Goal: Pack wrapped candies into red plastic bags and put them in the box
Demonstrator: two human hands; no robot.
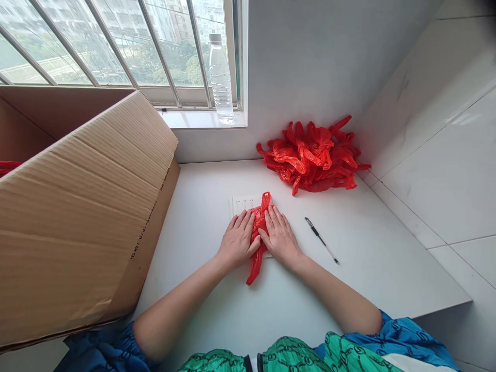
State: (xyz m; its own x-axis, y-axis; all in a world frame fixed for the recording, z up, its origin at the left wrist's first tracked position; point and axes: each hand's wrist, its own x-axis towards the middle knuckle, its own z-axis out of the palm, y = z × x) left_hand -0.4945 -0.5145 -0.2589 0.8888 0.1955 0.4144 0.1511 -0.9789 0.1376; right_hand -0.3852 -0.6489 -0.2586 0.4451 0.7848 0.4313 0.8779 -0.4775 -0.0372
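A crumpled red plastic bag (256, 263) lies on the white table (217, 310), partly over a sheet of printed paper (241, 203). My left hand (239, 240) rests on the bag's left side, its fingers stretched out flat. On the bag's right side lies my right hand (280, 235), also flat with its fingers extended. Both hands touch the bag, and neither wraps round it. One end of the bag sticks out beyond my fingertips, the other towards me. To the right of my right hand is a black and clear pen (322, 241).
A large open cardboard box (85, 217) stands at the left. Behind, to the right, a heap of red plastic bags (313, 157) lies against the wall. A water bottle (221, 82) stands on the windowsill (186, 120). White tiles (445, 181) line the right side.
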